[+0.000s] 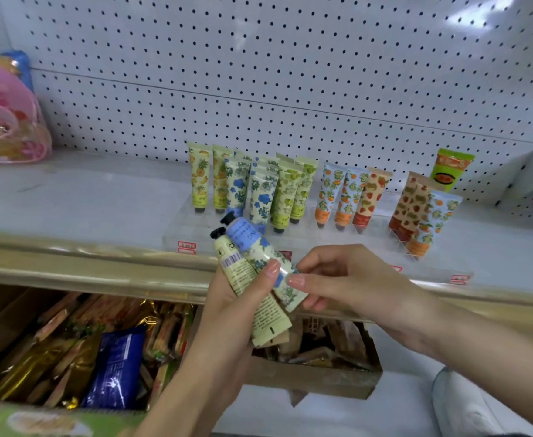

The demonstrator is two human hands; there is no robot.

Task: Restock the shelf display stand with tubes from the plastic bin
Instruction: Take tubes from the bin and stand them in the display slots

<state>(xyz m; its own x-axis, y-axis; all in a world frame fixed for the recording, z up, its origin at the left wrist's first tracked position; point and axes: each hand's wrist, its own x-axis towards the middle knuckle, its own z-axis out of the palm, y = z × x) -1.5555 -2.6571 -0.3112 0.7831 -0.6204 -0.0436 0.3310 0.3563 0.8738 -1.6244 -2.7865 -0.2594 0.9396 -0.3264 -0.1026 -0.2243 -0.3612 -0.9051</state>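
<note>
My left hand (227, 313) grips two tubes in front of the shelf edge: a blue-flowered tube (260, 250) on top and a cream tube (243, 275) with printed text beneath it, black caps pointing up-left. My right hand (337, 279) pinches the lower end of the blue-flowered tube with thumb and fingertips. Behind them a clear acrylic display stand (183, 228) on the shelf holds rows of upright patterned tubes (259, 187), caps down. The plastic bin is out of view.
White pegboard (259, 74) backs the shelf. A pink packaged item (6, 121) sits at the far left, a green tube (449, 168) at the right. Below the gold shelf rail (85, 263), cardboard boxes (315, 376) hold snack packets, including a blue one (117, 367).
</note>
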